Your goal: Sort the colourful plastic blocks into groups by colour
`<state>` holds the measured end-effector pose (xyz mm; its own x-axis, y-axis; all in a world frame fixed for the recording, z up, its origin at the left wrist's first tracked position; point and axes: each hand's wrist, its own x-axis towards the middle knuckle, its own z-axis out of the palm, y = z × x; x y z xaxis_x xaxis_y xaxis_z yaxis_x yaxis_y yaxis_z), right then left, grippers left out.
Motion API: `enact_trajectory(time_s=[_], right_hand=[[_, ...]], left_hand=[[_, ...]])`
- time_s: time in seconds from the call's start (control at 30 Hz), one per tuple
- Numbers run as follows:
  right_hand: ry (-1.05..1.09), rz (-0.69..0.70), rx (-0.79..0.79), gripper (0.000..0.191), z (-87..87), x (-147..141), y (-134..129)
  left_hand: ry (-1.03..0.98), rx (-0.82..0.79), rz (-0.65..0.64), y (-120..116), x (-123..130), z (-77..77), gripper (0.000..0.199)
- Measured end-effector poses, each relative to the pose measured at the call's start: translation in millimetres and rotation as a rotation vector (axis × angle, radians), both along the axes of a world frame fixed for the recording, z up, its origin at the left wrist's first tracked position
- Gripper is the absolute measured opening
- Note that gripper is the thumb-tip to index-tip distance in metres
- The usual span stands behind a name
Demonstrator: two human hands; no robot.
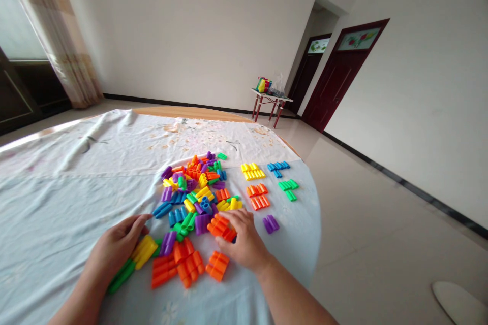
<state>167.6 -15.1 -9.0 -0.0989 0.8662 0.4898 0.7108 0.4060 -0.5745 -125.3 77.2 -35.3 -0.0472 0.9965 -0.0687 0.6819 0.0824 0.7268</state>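
My right hand [244,236] has its thumb and fingers around an orange plastic block [221,227] made of joined bullet-shaped tubes, at the pile's near right side. At the pile's left, my left hand [118,244] rests low with fingers curled together; whether anything is in them is hidden. Its fingertips lie close to a blue block [162,209]. Beside its wrist lie a yellow block [145,252] and a green block [122,277]. Between the hands are joined orange blocks [185,263], a separate orange block [217,266] and a purple block [168,243].
A mixed-colour pile [196,177] spreads ahead of my hands. To its right sit sorted groups: yellow [253,171], blue [278,167], orange [258,196], green [288,188] and purple [270,224]. The cloth-covered table [114,193] curves away at right; a small table [270,95] stands beyond.
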Motion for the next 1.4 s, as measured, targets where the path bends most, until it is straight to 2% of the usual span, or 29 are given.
enact_trajectory(time_s=[0.1, 0.23, 0.3, 0.4, 0.53, 0.7, 0.87, 1.4], right_hand=[[0.144, -0.095, 0.065, 0.046, 4.0, 16.4, 3.5], [0.24, -0.264, 0.051, 0.037, 9.4, 61.8, 10.8], [0.214, -0.336, 0.01, 0.036, 8.3, 89.5, 15.1], [0.116, -0.366, -0.069, 0.034, 2.4, 125.9, 21.2], [-0.028, -0.405, -0.14, 0.031, -6.1, 152.4, 26.9], [-0.156, -0.438, -0.18, 0.028, -15.0, 158.5, 30.3], [-0.149, -0.402, -0.227, 0.025, -21.5, 157.9, 32.0], [-0.165, -0.411, -0.254, 0.029, -23.1, 155.2, 32.6]], left_hand=[[-0.018, -0.068, 0.001, 1.6, -1.2, 1.3, 0.064], [0.003, -0.091, 0.023, 2.9, -0.7, 6.1, 0.063], [0.001, -0.107, 0.03, 3.1, 0.7, 8.8, 0.064], [-0.013, -0.142, 0.024, 3.1, 3.0, 12.2, 0.069], [-0.008, -0.16, 0.025, 2.4, 4.5, 15.5, 0.073], [-0.002, -0.154, 0.026, 1.1, 4.1, 15.8, 0.073], [-0.006, -0.137, 0.025, 0.7, 3.6, 15.5, 0.07], [0.002, -0.179, 0.024, -0.4, 6.8, 19.6, 0.077]])
